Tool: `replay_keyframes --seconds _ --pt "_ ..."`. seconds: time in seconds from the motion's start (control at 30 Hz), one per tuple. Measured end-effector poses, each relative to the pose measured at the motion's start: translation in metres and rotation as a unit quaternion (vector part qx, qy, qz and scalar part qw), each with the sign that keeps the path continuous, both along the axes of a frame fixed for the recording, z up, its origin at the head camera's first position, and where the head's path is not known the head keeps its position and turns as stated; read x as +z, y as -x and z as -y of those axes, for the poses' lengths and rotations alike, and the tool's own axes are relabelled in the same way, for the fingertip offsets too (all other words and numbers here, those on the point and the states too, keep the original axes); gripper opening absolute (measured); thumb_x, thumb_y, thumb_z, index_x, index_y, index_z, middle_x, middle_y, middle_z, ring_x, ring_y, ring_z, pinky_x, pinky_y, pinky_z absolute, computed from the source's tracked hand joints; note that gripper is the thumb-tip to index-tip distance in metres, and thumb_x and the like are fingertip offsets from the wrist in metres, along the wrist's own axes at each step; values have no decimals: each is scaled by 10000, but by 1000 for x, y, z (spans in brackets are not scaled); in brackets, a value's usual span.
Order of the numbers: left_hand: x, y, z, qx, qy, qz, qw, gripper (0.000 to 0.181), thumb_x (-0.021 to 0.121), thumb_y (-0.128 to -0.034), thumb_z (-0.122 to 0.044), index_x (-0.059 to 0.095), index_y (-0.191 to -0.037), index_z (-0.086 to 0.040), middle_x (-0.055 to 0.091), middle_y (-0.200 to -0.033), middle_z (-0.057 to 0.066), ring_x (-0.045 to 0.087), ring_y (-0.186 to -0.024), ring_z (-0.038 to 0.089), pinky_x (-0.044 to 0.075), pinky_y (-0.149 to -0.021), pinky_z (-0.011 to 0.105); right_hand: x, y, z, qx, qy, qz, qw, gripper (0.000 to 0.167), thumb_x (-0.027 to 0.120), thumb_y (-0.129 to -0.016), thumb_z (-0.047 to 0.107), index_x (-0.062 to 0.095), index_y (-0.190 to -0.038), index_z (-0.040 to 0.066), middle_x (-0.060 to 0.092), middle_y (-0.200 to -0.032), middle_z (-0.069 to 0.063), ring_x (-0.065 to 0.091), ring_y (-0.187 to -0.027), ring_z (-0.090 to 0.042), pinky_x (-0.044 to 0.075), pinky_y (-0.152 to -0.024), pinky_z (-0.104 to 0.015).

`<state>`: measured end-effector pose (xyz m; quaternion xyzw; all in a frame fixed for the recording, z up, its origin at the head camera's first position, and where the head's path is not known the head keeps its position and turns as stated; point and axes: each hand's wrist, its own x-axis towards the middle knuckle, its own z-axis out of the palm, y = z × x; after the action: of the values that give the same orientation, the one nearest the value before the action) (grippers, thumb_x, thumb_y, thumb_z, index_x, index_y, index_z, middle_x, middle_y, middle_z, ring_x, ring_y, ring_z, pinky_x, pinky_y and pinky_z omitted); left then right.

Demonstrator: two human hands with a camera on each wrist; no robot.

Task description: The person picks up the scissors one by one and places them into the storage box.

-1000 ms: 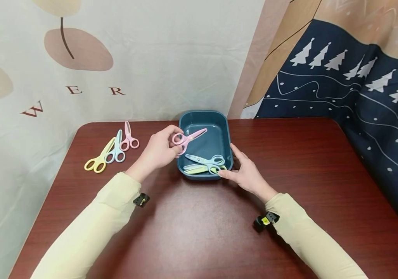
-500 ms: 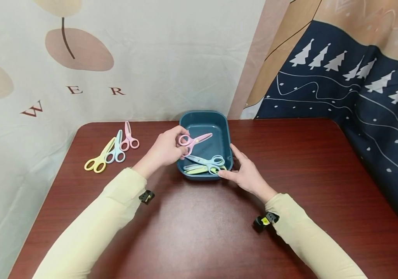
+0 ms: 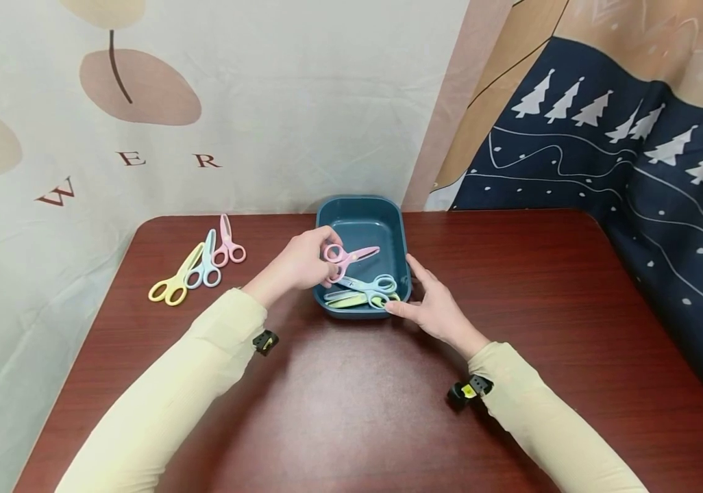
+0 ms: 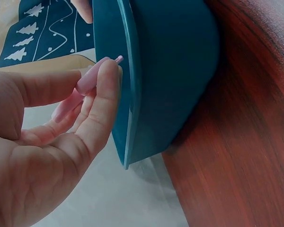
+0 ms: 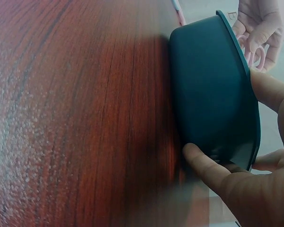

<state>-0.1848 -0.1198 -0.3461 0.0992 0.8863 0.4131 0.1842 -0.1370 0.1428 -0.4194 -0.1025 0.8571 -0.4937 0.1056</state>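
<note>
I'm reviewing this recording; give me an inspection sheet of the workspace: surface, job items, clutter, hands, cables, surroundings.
Surface: red-brown wood-grain table, with a glare patch.
Job items: teal container with boxed blue scissors and yellow-green scissors inside; left of it, yellow scissors, loose blue scissors and loose pink scissors.
Clutter: nothing seen.
Hands: left hand holds pink-handled scissors over the container; right hand grips its right side.
Cables: nothing seen.
Surroundings: pale lettered cloth; navy tree-print cloth.
</note>
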Motion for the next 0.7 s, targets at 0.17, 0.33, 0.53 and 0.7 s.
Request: replay_keyframes --seconds 0.17,0.33,0.53,0.7 --pt "-2 3 -3 -29 -5 187 9998 383 678 -916 51 548 -1270 -16 572 -1090 208 714 -747 233 635 -750 399 0 0 0 -3 -33 14 10000 1018 849 -874 266 215 -1659 137 484 -1466 -213 612 -1219 -337 585 -935 -444" --pt "-2 5 -5 -150 127 313 9993 361 677 -916 51 540 -1244 -15 575 -1057 205 714 -738 230 635 -741 384 0 0 1 -9 -45 12 10000 1017 848 -875 266 214 -1660 137 484 -1468 -212 615 -1218 -335 585 -933 -441" --pt "-4 8 -8 -383 174 392 9983 312 656 -921 60 535 -1198 -17 570 -1030 192 695 -756 234 634 -712 361 0 1 1 -1 -41 7 10000 1016 847 -877 263 212 -1660 139 476 -1480 -213 613 -1226 -337 584 -938 -447" --pt "-5 10 -13 -539 157 507 9971 337 660 -889 92 526 -1178 -19 547 -1010 179 670 -760 236 636 -727 392 1 0 1 -10 -75 41 10000 1012 845 -880 270 213 -1660 139 477 -1476 -217 617 -1219 -341 585 -938 -449"
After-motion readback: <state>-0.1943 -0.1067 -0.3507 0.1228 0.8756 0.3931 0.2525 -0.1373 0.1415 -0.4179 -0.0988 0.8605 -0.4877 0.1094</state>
